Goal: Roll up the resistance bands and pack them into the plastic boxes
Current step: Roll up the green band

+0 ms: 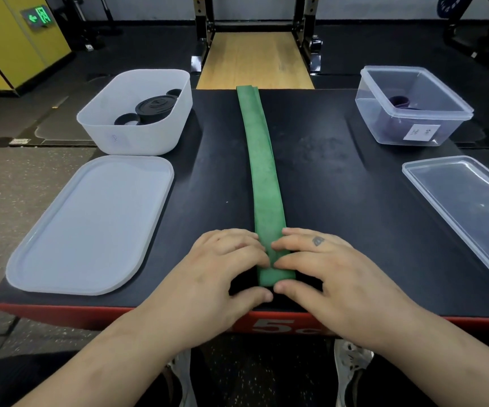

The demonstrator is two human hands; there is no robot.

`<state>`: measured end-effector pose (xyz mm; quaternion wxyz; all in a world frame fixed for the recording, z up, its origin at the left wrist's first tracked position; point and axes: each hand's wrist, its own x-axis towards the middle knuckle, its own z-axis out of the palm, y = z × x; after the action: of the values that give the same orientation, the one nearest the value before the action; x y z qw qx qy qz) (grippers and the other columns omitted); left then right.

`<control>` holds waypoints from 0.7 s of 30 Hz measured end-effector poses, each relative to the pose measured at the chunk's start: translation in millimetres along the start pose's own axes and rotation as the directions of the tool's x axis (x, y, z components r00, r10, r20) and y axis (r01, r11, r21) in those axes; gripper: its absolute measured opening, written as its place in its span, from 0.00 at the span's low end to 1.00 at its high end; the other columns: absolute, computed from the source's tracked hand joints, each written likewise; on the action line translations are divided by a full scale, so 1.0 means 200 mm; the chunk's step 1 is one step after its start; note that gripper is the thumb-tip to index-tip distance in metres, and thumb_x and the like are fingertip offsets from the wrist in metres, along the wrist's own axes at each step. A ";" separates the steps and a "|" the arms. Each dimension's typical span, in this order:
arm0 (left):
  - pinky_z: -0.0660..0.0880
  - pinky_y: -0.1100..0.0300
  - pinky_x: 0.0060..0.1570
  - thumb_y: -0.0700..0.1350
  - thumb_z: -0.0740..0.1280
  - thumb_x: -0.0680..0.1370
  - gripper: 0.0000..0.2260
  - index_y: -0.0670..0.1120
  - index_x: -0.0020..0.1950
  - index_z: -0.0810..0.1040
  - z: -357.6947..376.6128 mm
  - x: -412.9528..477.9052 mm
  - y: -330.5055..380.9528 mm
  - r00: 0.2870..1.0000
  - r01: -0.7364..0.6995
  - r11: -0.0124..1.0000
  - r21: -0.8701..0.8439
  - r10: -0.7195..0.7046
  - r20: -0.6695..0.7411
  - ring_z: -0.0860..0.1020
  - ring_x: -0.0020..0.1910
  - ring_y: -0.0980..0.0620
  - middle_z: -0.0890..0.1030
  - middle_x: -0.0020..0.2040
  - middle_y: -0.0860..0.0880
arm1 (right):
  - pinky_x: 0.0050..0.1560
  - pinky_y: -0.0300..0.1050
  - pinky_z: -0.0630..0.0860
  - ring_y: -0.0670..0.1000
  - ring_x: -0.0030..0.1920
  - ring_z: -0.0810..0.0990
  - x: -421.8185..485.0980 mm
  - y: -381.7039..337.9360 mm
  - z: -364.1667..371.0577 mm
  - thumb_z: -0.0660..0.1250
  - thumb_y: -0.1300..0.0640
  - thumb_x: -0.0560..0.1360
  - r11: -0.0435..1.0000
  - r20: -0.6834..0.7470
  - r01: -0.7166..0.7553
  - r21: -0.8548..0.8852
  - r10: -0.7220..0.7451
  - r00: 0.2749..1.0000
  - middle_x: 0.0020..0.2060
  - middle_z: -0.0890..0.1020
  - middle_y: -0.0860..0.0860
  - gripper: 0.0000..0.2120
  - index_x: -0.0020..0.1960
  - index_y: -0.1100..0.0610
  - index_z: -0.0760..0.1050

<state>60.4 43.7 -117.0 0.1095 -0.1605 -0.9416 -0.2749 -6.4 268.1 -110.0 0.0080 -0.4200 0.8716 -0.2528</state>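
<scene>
Across the lower and middle field, a black-topped platform (pixel 340 201) with a red front edge carries all the items. On its near left corner lies a frosted white lid (pixel 90 227), flat and rim up. Down the centre line runs a green resistance band (pixel 262 171), laid flat in two layers from the far edge of the platform to the near edge, slightly bowed to the left. At far left stands a frosted white box (pixel 137 139), open, just behind its lid and well apart from the band. At far right stands a clear box (pixel 384 124), also open, and nearer on the right lies a clear lid (pixel 466 207), partly cut off by the frame edge.

Both hands meet at the near end of the band. The left hand (pixel 222 268) has its fingers curled onto the band's left edge, thumb tucked below the end. The right hand (pixel 334 268) mirrors it, fingers bent over the band's right side, thumb against the end fold. Together they pinch the first turn of the band, which is raised slightly off the platform.

Inside the white box sit several rolled black bands (pixel 153 105), coiled flat. Inside the clear box lies one purple band (pixel 400 101). A small white label (pixel 421 132) is fixed to the clear box's front wall; its writing is too small to read.
</scene>
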 end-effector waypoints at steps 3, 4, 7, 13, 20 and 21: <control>0.67 0.55 0.70 0.59 0.71 0.75 0.13 0.53 0.54 0.82 0.01 0.01 -0.01 1.000 0.012 1.000 -0.029 -0.013 -0.027 0.72 0.70 0.60 0.79 0.58 0.63 | 0.74 0.43 0.66 0.37 0.73 0.67 0.01 0.01 -0.01 0.61 0.38 0.79 1.000 0.015 0.009 0.008 -0.009 1.000 0.65 0.78 0.36 0.18 0.61 0.45 0.83; 0.67 0.55 0.70 0.59 0.70 0.76 0.12 0.53 0.53 0.82 0.01 0.02 -0.01 0.999 0.016 0.999 -0.036 -0.017 -0.031 0.71 0.70 0.60 0.79 0.58 0.63 | 0.73 0.45 0.68 0.37 0.73 0.68 0.01 0.01 -0.01 0.61 0.39 0.80 1.000 0.010 0.006 0.022 -0.006 1.000 0.65 0.77 0.35 0.18 0.61 0.44 0.83; 0.66 0.56 0.71 0.60 0.69 0.77 0.13 0.53 0.53 0.83 0.01 0.03 -0.02 0.999 0.020 0.999 -0.045 -0.021 -0.032 0.70 0.72 0.60 0.79 0.60 0.63 | 0.68 0.44 0.74 0.37 0.68 0.72 0.01 0.00 -0.01 0.60 0.38 0.80 0.999 -0.037 -0.016 0.050 0.018 0.999 0.63 0.76 0.33 0.18 0.62 0.43 0.82; 0.66 0.53 0.73 0.58 0.66 0.80 0.14 0.52 0.58 0.83 0.00 0.05 -0.03 1.000 0.013 0.999 -0.051 -0.012 0.026 0.66 0.75 0.59 0.77 0.63 0.62 | 0.65 0.37 0.74 0.36 0.66 0.74 0.02 0.00 0.00 0.59 0.39 0.81 0.997 -0.050 -0.037 0.073 0.041 0.998 0.61 0.76 0.33 0.19 0.61 0.45 0.83; 0.66 0.55 0.73 0.55 0.65 0.82 0.11 0.52 0.57 0.83 0.00 0.08 -0.01 0.997 0.073 0.992 -0.103 -0.071 0.027 0.65 0.76 0.59 0.76 0.62 0.64 | 0.69 0.37 0.71 0.33 0.71 0.68 0.05 0.02 0.02 0.53 0.38 0.82 0.992 -0.039 -0.062 0.112 0.067 0.997 0.62 0.76 0.33 0.21 0.62 0.43 0.81; 0.65 0.57 0.73 0.55 0.65 0.82 0.11 0.52 0.57 0.83 0.00 0.08 -0.01 0.996 0.084 0.990 -0.110 -0.082 0.024 0.65 0.76 0.60 0.76 0.61 0.65 | 0.69 0.36 0.70 0.33 0.71 0.68 0.04 0.02 0.02 0.54 0.37 0.82 0.991 -0.040 -0.073 0.116 0.078 0.996 0.63 0.77 0.34 0.20 0.63 0.41 0.80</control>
<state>44.3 45.5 -113.5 0.0797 -0.1297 -0.9318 -0.3295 -13.4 262.0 -113.8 0.0222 -0.3800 0.8709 -0.3109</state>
